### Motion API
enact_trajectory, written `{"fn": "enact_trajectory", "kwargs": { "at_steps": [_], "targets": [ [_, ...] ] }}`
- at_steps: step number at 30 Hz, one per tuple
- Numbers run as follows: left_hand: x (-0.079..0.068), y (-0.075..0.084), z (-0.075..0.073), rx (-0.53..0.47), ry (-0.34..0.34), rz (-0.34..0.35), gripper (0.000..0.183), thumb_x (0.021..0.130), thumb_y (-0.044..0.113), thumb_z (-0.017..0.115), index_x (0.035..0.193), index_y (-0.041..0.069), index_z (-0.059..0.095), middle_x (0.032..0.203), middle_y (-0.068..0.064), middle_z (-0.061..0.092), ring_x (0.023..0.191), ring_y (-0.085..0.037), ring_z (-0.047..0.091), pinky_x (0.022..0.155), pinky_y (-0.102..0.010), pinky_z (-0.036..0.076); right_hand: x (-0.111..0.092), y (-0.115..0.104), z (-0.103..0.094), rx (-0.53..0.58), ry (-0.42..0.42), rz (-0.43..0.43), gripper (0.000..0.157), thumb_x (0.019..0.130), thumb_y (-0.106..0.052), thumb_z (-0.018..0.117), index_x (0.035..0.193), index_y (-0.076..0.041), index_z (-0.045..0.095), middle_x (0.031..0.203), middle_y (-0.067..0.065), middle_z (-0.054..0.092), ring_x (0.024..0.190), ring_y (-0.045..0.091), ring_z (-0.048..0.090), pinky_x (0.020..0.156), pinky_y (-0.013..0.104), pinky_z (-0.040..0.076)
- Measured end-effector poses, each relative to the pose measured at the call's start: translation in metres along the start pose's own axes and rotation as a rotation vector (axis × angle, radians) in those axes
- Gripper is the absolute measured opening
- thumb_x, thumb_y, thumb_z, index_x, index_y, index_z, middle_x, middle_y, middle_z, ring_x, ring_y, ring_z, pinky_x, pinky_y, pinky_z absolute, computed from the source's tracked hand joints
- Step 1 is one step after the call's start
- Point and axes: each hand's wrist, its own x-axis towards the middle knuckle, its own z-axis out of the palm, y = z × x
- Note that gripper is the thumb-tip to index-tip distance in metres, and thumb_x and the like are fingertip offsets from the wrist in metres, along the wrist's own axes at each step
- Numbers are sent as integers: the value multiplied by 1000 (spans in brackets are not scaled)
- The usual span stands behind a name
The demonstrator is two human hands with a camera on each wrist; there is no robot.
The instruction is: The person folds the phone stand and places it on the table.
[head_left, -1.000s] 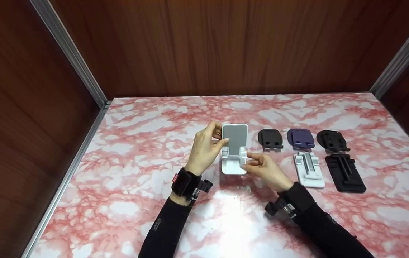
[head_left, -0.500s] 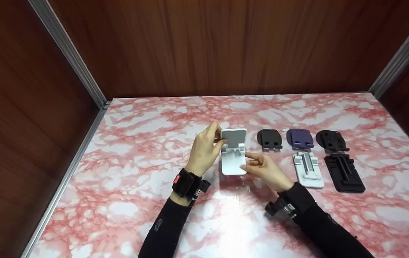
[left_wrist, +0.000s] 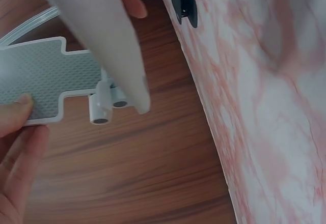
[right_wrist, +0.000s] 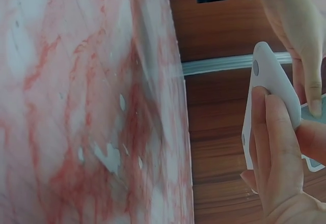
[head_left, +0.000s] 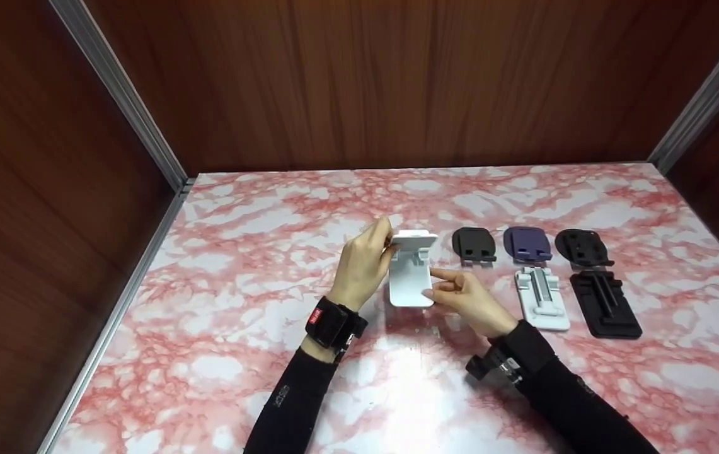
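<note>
A white phone stand is held between both hands, its back plate folded partway toward its base. My left hand pinches the plate by its left edge; the left wrist view shows the thumb on the grey textured pad and fingers behind. Gripping the right side of the base is my right hand. In the right wrist view its fingers lie along the underside, which has round grey feet. The base looks raised off the table. Part of the hinge is hidden in the head view.
To the right lie a black, a purple and another black rounded stand. In front of them are a folded white stand and a folded black stand. Wood panels wall the marbled table.
The back plate has tilted from upright toward the base, its top edge coming forward and down with my left hand. My right hand has stayed in place on the base.
</note>
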Motion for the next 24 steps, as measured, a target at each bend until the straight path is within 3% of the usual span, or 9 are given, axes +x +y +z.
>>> {"fn": "enact_trajectory", "kwargs": {
  "at_steps": [7,11,15,19,24],
  "targets": [
    [-1,-1,3,15,2,69,23,86,5,73,89,5,50,81,-5,62,75,-21,68,66,-32,59,0,-3,-2,88,-6,17,61,99,-1,53,148,17,22,109,4,72,85,9,71,85,28,60],
    [-2,-2,4,-3,-5,90,24,86,6,72,88,5,49,80,-5,60,73,-20,66,65,-31,58,1,-6,-2,190,-11,40,56,106,-17,44,145,19,25,100,-1,70,85,10,70,83,27,60],
    [-2,-3,3,-25,-19,121,24,84,2,74,86,5,50,79,-6,62,72,-20,66,64,-31,57,0,-11,-5,229,-27,59,68,108,-37,30,147,18,19,104,1,68,93,12,68,90,31,58],
    [-2,-3,4,-50,-48,160,23,82,-3,74,83,5,52,81,-6,66,74,-20,68,65,-30,58,-2,-15,-6,225,-33,87,81,105,-52,26,149,14,13,108,1,63,96,12,67,96,32,56],
    [-3,-4,3,-89,-70,176,24,80,-8,72,81,5,52,80,-5,66,76,-20,69,67,-27,59,-3,-15,-8,207,-61,79,84,104,-54,26,150,14,10,111,-1,64,98,10,67,95,28,55]
  ]
}}
